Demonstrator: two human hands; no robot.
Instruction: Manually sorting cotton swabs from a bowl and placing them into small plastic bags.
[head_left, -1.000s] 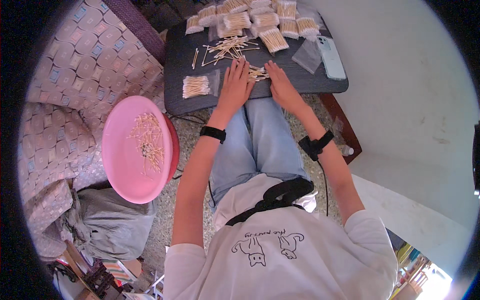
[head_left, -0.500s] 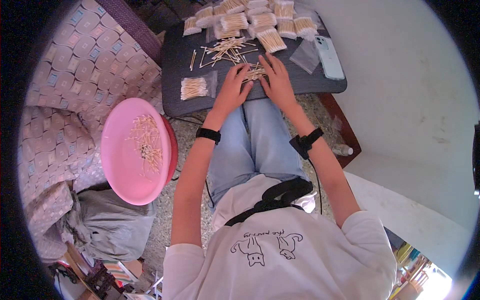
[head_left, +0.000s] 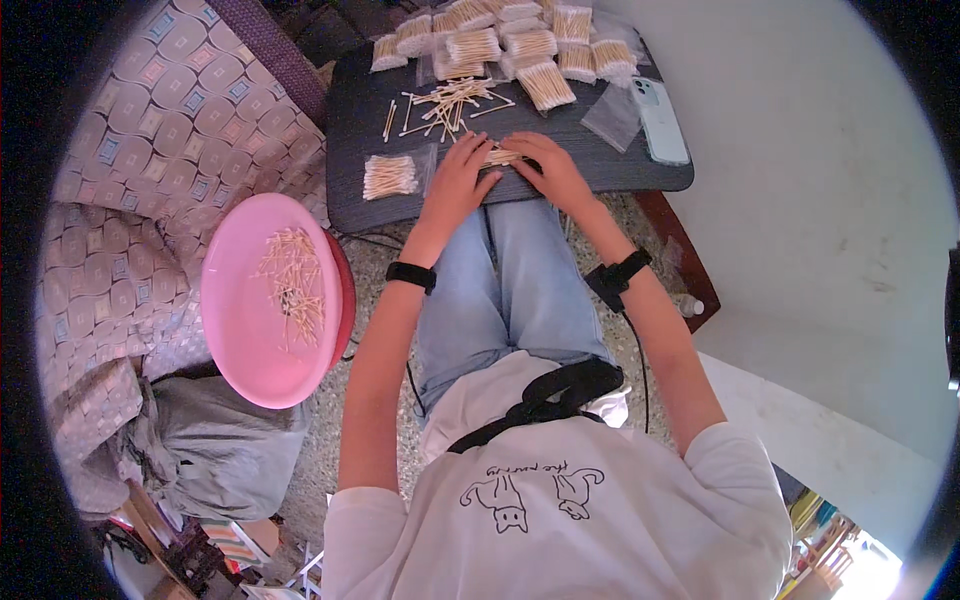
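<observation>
Close to the near edge of the dark table (head_left: 350, 125), my left hand (head_left: 458, 183) and my right hand (head_left: 550, 168) face each other around a small bunch of cotton swabs (head_left: 502, 157). The fingers of both hands curl over its two ends, partly hiding it. Just beyond my hands lies a loose heap of swabs (head_left: 452, 100), with a few strays at its left. Left of my left hand rests a clear bag filled with swabs (head_left: 390, 177).
Several filled swab bags (head_left: 545, 85) are piled at the table's far side. An unfilled clear bag (head_left: 613, 118) and a pale phone (head_left: 660, 122) lie at the right. A pink basin (head_left: 240, 320) holding loose swabs stands left of my legs. A pale wall rises at the right.
My hands have drawn in around the bunch; the right hand's fingers, stretched forward before, now bend over its end. More of the heap's near side shows.
</observation>
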